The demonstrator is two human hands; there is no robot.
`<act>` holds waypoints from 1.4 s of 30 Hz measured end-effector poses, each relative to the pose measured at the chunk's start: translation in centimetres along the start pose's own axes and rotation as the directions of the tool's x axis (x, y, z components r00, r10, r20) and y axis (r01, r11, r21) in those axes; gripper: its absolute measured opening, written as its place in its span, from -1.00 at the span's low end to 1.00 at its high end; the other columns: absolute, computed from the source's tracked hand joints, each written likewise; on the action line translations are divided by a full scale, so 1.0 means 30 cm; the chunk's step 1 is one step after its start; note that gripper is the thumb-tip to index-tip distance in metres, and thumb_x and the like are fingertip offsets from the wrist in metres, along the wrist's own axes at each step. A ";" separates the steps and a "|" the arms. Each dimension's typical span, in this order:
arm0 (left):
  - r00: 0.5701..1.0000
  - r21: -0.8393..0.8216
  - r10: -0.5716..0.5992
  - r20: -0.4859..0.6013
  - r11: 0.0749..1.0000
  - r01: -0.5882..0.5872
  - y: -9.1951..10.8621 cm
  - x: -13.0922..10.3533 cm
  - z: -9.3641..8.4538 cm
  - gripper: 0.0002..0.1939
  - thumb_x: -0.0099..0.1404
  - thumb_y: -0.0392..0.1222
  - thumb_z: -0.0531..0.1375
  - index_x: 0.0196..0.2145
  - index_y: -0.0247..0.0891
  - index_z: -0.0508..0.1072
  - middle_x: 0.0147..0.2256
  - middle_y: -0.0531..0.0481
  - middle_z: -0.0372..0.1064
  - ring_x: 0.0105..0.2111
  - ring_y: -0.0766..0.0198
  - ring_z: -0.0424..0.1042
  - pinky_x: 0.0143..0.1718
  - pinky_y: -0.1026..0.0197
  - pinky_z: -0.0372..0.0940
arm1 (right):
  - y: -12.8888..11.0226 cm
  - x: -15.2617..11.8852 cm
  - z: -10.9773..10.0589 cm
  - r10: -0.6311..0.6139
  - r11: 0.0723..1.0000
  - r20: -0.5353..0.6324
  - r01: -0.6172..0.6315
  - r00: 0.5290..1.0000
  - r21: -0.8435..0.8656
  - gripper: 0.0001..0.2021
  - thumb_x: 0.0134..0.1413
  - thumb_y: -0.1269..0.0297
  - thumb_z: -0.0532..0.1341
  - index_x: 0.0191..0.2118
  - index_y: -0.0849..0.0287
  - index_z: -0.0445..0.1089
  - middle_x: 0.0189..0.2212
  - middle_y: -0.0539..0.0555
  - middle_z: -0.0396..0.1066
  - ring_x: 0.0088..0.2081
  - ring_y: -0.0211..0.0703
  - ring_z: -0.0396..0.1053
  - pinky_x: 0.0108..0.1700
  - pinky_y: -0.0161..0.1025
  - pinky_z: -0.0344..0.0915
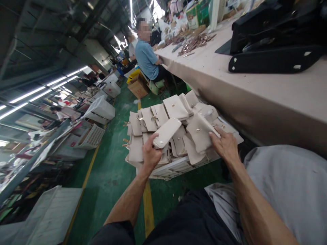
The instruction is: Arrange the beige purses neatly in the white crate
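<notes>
Left hand clamped on a pouch, right hand gripping another pouch; could tip the heaped crate, spilling pouches.

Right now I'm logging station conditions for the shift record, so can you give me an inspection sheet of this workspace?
Surface: long beige worktable on the right; green floor with a yellow line below.
Job's things: pile of cream leather pieces with gold fittings, heaped in a white crate.
Clutter: black bags and scattered metal fittings on the table.
Grippers: left hand grips a cream flap piece; right hand holds another cream piece.
Cables: nothing seen.
Surroundings: seated person in a blue shirt, cardboard box, white crates along the aisle.
</notes>
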State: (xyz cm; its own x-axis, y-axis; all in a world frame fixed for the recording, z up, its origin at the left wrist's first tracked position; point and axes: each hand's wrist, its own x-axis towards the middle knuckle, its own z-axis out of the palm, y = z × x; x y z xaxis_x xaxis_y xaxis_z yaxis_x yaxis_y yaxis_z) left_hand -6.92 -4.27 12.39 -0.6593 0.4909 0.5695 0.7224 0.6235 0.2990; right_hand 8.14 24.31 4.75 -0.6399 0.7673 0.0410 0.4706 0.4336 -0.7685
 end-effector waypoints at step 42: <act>0.817 0.181 0.018 0.577 0.972 -0.149 0.144 -0.480 0.447 0.05 0.23 -0.07 0.42 0.50 -0.15 -0.04 0.48 -0.43 -0.18 0.39 -0.33 0.10 0.14 -0.20 0.40 | 0.168 0.011 0.151 0.059 0.982 0.228 -0.016 0.972 -0.187 -0.26 0.31 -0.23 0.08 0.39 0.22 0.23 0.02 0.40 0.37 0.04 0.24 0.42 0.06 0.00 0.30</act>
State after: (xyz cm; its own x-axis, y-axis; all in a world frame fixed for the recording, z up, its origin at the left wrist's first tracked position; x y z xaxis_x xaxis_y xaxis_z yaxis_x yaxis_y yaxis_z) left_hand 2.91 -0.48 -4.78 -0.6460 0.7628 0.0290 0.7626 0.6433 0.0669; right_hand 7.56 24.60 -2.00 -0.7325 0.6638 -0.1512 0.5861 0.5019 -0.6361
